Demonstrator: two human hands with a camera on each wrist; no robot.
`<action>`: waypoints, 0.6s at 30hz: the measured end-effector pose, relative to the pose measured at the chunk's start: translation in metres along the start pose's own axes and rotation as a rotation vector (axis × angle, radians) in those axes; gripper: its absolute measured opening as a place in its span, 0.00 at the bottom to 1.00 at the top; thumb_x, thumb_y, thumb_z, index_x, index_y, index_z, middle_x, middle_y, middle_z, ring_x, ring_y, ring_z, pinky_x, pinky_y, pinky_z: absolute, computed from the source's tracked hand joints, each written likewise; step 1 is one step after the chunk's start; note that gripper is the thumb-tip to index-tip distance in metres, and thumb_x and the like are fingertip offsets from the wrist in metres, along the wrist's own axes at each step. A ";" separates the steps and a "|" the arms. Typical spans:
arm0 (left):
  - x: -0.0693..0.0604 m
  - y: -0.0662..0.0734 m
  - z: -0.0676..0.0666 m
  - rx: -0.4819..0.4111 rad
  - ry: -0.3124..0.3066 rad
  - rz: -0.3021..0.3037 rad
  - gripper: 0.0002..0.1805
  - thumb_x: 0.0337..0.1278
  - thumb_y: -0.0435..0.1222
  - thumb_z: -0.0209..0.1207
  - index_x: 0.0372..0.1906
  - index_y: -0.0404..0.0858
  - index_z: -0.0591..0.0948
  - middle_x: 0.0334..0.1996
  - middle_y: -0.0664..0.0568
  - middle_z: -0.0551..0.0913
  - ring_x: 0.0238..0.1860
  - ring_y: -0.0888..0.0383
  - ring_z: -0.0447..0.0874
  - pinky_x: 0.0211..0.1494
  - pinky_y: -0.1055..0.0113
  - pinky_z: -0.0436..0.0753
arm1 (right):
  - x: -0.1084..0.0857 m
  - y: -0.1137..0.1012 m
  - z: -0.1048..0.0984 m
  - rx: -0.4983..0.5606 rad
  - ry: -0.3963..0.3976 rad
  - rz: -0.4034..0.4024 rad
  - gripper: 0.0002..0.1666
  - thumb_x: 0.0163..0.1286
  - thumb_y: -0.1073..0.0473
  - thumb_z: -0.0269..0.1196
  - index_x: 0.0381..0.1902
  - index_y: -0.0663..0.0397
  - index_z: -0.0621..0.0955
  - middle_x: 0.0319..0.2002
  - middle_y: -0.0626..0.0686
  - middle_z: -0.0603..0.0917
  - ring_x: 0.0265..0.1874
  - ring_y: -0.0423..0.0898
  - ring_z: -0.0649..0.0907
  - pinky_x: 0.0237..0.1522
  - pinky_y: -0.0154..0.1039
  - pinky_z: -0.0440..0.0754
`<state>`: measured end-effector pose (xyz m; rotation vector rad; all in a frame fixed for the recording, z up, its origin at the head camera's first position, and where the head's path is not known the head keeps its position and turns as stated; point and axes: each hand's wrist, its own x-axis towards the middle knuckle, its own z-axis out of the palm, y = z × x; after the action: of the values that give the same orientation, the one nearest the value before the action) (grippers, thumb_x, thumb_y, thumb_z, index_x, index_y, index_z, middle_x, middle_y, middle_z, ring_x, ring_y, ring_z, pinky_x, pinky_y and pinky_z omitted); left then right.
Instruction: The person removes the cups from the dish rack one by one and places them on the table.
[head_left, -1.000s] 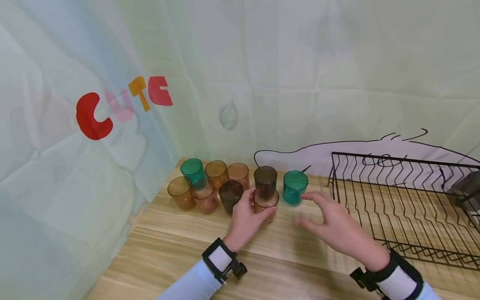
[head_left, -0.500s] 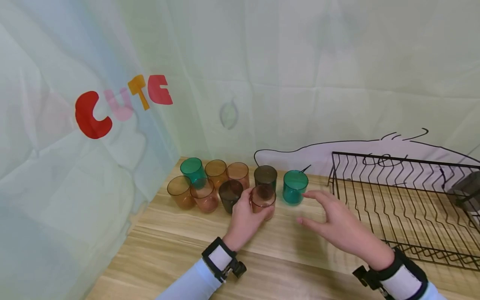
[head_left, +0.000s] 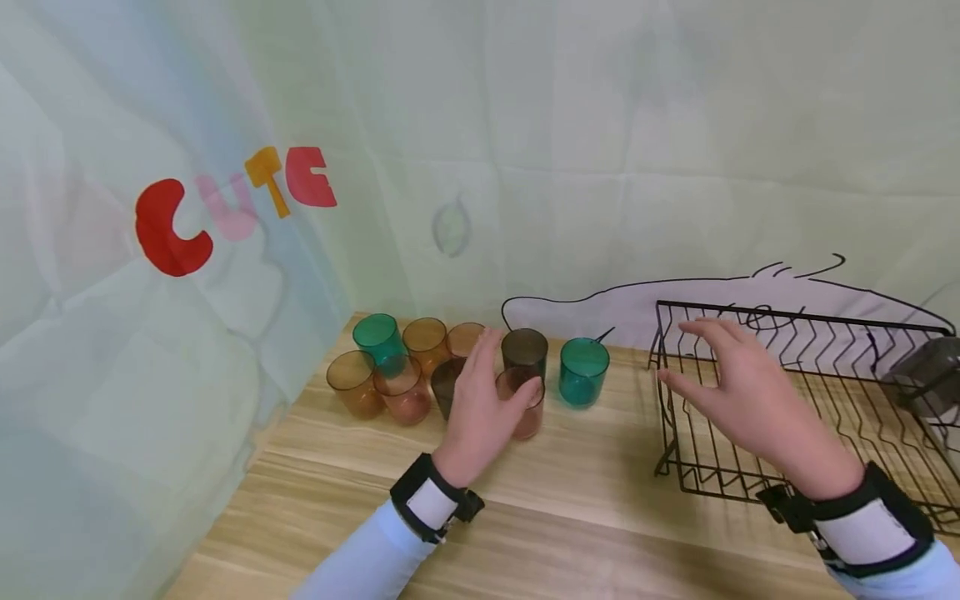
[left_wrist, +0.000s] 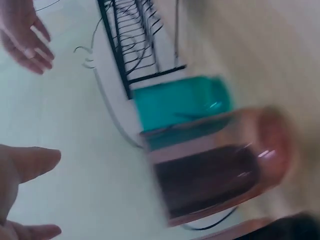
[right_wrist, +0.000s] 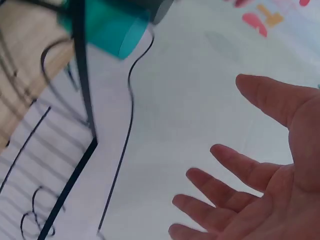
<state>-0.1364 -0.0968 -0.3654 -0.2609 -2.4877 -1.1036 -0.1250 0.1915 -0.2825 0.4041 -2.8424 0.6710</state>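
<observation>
My left hand [head_left: 480, 417] is raised over the near side of a see-through pink cup [head_left: 531, 417], its thumb and fingers spread. In the left wrist view, thumb and fingertips stand apart from that pink cup [left_wrist: 275, 150]. Behind it stands a dark grey cup [head_left: 525, 348], with a teal cup [head_left: 583, 375] to the right. Another dark cup [head_left: 444, 387] is partly hidden by my left hand. My right hand [head_left: 757, 400] hovers over the left end of a black wire rack [head_left: 675, 433], fingers spread and holding nothing.
At the left of the wooden table [head_left: 337, 467] more cups stand upright: a teal one [head_left: 375, 333], amber ones and pink ones, close together. A dark object [head_left: 930, 375] sits at the rack's right end. A printed cloth [head_left: 585, 167] hangs behind the table.
My left hand has let go of the pink cup and lifted, fingers straightening. My right hand has moved right and up, from near the teal cup to over the rack.
</observation>
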 end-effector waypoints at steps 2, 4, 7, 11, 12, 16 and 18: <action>0.006 0.006 -0.006 0.026 0.005 0.040 0.41 0.54 0.51 0.62 0.70 0.44 0.60 0.71 0.48 0.59 0.73 0.51 0.53 0.70 0.52 0.63 | 0.004 0.009 -0.005 -0.021 0.013 0.029 0.47 0.60 0.32 0.58 0.65 0.59 0.66 0.64 0.66 0.66 0.61 0.67 0.66 0.56 0.68 0.64; 0.010 0.012 -0.009 0.055 -0.002 0.082 0.40 0.55 0.52 0.60 0.70 0.44 0.60 0.72 0.48 0.58 0.74 0.51 0.50 0.71 0.51 0.61 | 0.007 0.020 -0.009 -0.045 0.026 0.075 0.47 0.60 0.32 0.58 0.64 0.61 0.66 0.64 0.69 0.64 0.60 0.70 0.65 0.54 0.70 0.63; 0.013 0.021 -0.012 0.132 -0.021 0.141 0.41 0.56 0.55 0.58 0.71 0.44 0.59 0.72 0.46 0.57 0.74 0.48 0.47 0.72 0.48 0.57 | 0.012 0.041 -0.017 -0.107 0.039 0.143 0.49 0.60 0.31 0.57 0.64 0.65 0.65 0.64 0.74 0.61 0.58 0.74 0.63 0.53 0.73 0.60; 0.017 0.028 -0.013 0.268 -0.038 0.193 0.43 0.55 0.60 0.55 0.71 0.44 0.59 0.71 0.43 0.58 0.74 0.43 0.46 0.72 0.44 0.55 | 0.019 0.072 -0.032 -0.238 0.069 0.244 0.52 0.59 0.30 0.56 0.62 0.70 0.65 0.62 0.79 0.59 0.58 0.76 0.58 0.55 0.74 0.54; 0.017 0.029 -0.013 0.303 -0.043 0.199 0.43 0.55 0.61 0.55 0.71 0.44 0.58 0.71 0.42 0.58 0.74 0.42 0.46 0.72 0.44 0.55 | 0.020 0.080 -0.036 -0.268 0.072 0.282 0.52 0.60 0.30 0.56 0.61 0.71 0.64 0.62 0.79 0.57 0.59 0.77 0.57 0.56 0.74 0.53; 0.017 0.030 -0.011 0.400 -0.097 0.229 0.44 0.53 0.62 0.55 0.70 0.43 0.61 0.71 0.42 0.59 0.73 0.39 0.48 0.71 0.42 0.56 | 0.022 0.113 -0.048 -0.346 0.079 0.454 0.48 0.62 0.36 0.56 0.60 0.74 0.62 0.65 0.80 0.51 0.64 0.75 0.51 0.59 0.73 0.50; 0.017 0.030 -0.009 0.423 -0.153 0.241 0.44 0.53 0.63 0.55 0.70 0.44 0.61 0.71 0.42 0.58 0.73 0.39 0.48 0.71 0.42 0.55 | 0.024 0.129 -0.049 -0.387 0.089 0.519 0.45 0.63 0.41 0.57 0.59 0.77 0.61 0.65 0.81 0.49 0.66 0.74 0.50 0.61 0.71 0.50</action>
<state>-0.1395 -0.0832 -0.3320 -0.5166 -2.6598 -0.4624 -0.1811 0.3198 -0.2858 -0.4247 -2.9011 0.1846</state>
